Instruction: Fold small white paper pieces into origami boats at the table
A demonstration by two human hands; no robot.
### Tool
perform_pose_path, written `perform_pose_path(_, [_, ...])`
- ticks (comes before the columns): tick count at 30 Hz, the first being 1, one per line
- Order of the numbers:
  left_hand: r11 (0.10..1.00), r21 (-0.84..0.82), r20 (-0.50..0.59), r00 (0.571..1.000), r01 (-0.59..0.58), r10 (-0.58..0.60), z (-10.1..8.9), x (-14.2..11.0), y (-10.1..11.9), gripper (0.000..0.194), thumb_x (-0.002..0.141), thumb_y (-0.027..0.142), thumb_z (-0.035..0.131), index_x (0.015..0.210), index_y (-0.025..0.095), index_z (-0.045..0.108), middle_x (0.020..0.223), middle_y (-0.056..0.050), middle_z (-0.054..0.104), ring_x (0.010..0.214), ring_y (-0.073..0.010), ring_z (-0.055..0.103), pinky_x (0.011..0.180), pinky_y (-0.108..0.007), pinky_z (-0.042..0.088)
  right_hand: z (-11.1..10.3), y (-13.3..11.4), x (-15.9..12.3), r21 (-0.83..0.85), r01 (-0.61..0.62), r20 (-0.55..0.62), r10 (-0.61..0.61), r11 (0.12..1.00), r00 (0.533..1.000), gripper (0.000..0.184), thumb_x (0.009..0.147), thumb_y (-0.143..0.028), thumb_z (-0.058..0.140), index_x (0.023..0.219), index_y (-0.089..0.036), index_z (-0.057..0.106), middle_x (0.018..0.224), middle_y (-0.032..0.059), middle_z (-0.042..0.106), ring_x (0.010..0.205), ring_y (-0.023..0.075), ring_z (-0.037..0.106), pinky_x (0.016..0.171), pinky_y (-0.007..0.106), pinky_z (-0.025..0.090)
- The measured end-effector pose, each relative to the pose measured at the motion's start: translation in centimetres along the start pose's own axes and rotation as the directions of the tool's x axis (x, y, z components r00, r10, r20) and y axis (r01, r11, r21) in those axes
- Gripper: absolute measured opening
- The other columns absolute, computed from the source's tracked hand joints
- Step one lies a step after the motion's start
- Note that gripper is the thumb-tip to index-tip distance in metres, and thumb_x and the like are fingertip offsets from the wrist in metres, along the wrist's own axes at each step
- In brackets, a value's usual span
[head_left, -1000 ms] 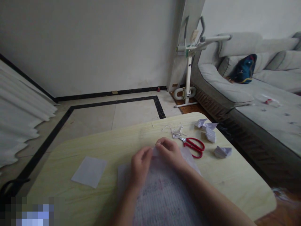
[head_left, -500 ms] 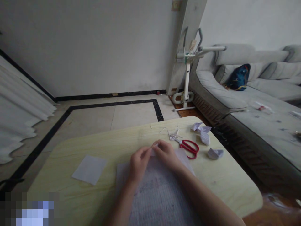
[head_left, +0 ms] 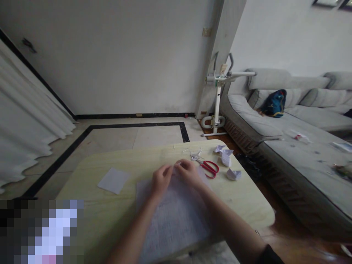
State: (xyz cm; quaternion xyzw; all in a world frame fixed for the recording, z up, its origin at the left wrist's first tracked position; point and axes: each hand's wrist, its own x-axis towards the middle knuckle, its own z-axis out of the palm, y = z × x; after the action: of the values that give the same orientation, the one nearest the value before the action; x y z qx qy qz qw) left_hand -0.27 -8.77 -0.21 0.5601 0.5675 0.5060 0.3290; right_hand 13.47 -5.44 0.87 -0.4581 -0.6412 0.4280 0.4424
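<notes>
My left hand [head_left: 162, 179] and my right hand [head_left: 189, 174] meet near the middle of the table, fingers closed in a pinch. Between the fingertips is a small piece of white paper [head_left: 174, 171], mostly hidden by the fingers. Beneath both hands lies a large sheet of paper [head_left: 176, 220] covered in faint writing. A pair of scissors [head_left: 211, 168] with red handles rests just beyond my right hand. Thin paper scraps [head_left: 195, 155] lie by the blades. To the left is a flat square of white paper [head_left: 114, 180].
Several folded paper pieces [head_left: 226, 158] sit at the table's far right, one folded paper [head_left: 234, 175] nearer. The pale wooden table [head_left: 93, 220] has rounded corners. Beyond stand a white exercise machine [head_left: 217, 106] and a grey sofa [head_left: 297, 154] bearing a blue bag [head_left: 275, 103].
The view has tilted up and shifted, so the table's things appear displaced. Both hands keep their pinch on the small paper, with little visible movement.
</notes>
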Motion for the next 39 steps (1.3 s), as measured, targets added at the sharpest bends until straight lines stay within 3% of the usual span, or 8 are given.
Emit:
perform_pose_path(6, [0.918, 0.355, 0.029, 0.984, -0.176, 0.177, -1.8, -2.0, 1.0, 0.029, 0.089, 0.031, 0.042, 0.091, 0.016, 0.066, 0.089, -0.01, 0.069, 0.084, -0.0194, 0.063, 0.077, -0.028, 0.047, -1.7, -0.5, -2.5, 0.114, -0.086, -0.043, 0.091, 0.99, 0.995, 0.023, 0.079, -0.037, 0.057, 0.078, -0.015, 0.062, 0.053, -0.0037, 0.051, 0.049, 0.0112, 0.047, 0.048, 0.022, 0.036])
perform_pose_path(9, [0.806, 0.545, 0.148, 0.972, -0.232, 0.18, -2.7, -3.8, 1.0, 0.026, 0.09, 0.025, 0.041, 0.081, 0.017, 0.065, 0.078, -0.008, 0.066, 0.074, -0.0181, 0.061, 0.069, -0.027, 0.045, -2.5, -0.1, -4.3, 0.081, -0.114, -0.062, 0.119, 0.99, 0.991, 0.021, 0.078, -0.036, 0.059, 0.076, -0.015, 0.062, 0.062, -0.0006, 0.056, 0.057, 0.0127, 0.052, 0.052, 0.023, 0.039])
perform_pose_path(12, [0.709, 0.622, 0.279, 0.94, -0.333, 0.196, -2.8, -5.7, 1.1, 0.024, 0.088, 0.02, 0.043, 0.08, 0.018, 0.065, 0.076, -0.007, 0.065, 0.072, -0.0178, 0.061, 0.068, -0.027, 0.044, -3.0, 0.4, -5.9, 0.083, -0.137, -0.069, 0.143, 0.987, 0.987, 0.021, 0.079, -0.036, 0.058, 0.077, -0.016, 0.063, 0.071, 0.0015, 0.06, 0.065, 0.0139, 0.055, 0.057, 0.023, 0.042])
perform_pose_path(16, [0.62, 0.661, 0.373, 0.902, -0.422, 0.217, -2.4, -7.1, 1.6, 0.023, 0.086, 0.018, 0.046, 0.072, 0.019, 0.064, 0.069, -0.005, 0.061, 0.065, -0.0171, 0.058, 0.062, -0.027, 0.041, -3.8, -0.1, -6.8, 0.116, -0.162, -0.075, 0.171, 0.98, 0.982, 0.024, 0.079, -0.04, 0.058, 0.077, -0.016, 0.062, 0.058, -0.0019, 0.054, 0.053, 0.0126, 0.05, 0.049, 0.023, 0.039])
perform_pose_path(21, [0.77, 0.546, 0.206, 0.944, -0.33, 0.259, -2.7, -5.2, 2.8, 0.026, 0.089, 0.024, 0.044, 0.074, 0.018, 0.064, 0.069, -0.004, 0.061, 0.065, -0.0159, 0.057, 0.062, -0.025, 0.04, -4.4, -2.1, -4.8, 0.205, -0.058, -0.133, 0.087, 0.977, 0.987, 0.025, 0.08, -0.041, 0.059, 0.077, -0.016, 0.06, 0.052, -0.0035, 0.051, 0.048, 0.0107, 0.047, 0.048, 0.023, 0.036])
perform_pose_path(27, [0.985, 0.136, -0.101, 0.987, -0.11, 0.125, -1.7, 0.1, 5.2, 0.033, 0.09, 0.039, 0.04, 0.085, 0.017, 0.064, 0.064, 0.0, 0.057, 0.06, -0.0139, 0.054, 0.057, -0.022, 0.041, -1.9, -3.5, 0.2, 0.203, 0.072, -0.175, -0.036, 0.976, 0.984, 0.023, 0.081, -0.039, 0.057, 0.077, -0.017, 0.057, 0.056, -0.0035, 0.05, 0.051, 0.0104, 0.046, 0.048, 0.022, 0.037])
perform_pose_path(33, [0.997, -0.039, -0.096, 0.994, -0.059, 0.055, 0.3, 1.7, 2.9, 0.03, 0.089, 0.039, 0.046, 0.08, 0.016, 0.062, 0.074, -0.003, 0.064, 0.068, -0.0143, 0.059, 0.062, -0.022, 0.044, 1.4, -1.9, 2.2, 0.123, 0.129, -0.095, -0.118, 0.984, 0.988, 0.016, 0.084, -0.03, 0.051, 0.08, -0.016, 0.058, 0.067, 0.0006, 0.057, 0.062, 0.0137, 0.055, 0.059, 0.025, 0.044])
perform_pose_path(39, [0.999, -0.047, -0.09, 0.996, -0.001, -0.003, 0.0, 2.1, -0.5, 0.027, 0.085, 0.038, 0.052, 0.075, 0.015, 0.063, 0.069, -0.002, 0.064, 0.067, -0.0162, 0.06, 0.06, -0.022, 0.046, 2.0, 0.0, 2.3, 0.068, 0.066, -0.055, -0.063, 0.996, 0.997, 0.013, 0.082, -0.025, 0.052, 0.08, -0.016, 0.061, 0.072, 0.0021, 0.061, 0.069, 0.015, 0.055, 0.065, 0.026, 0.043])
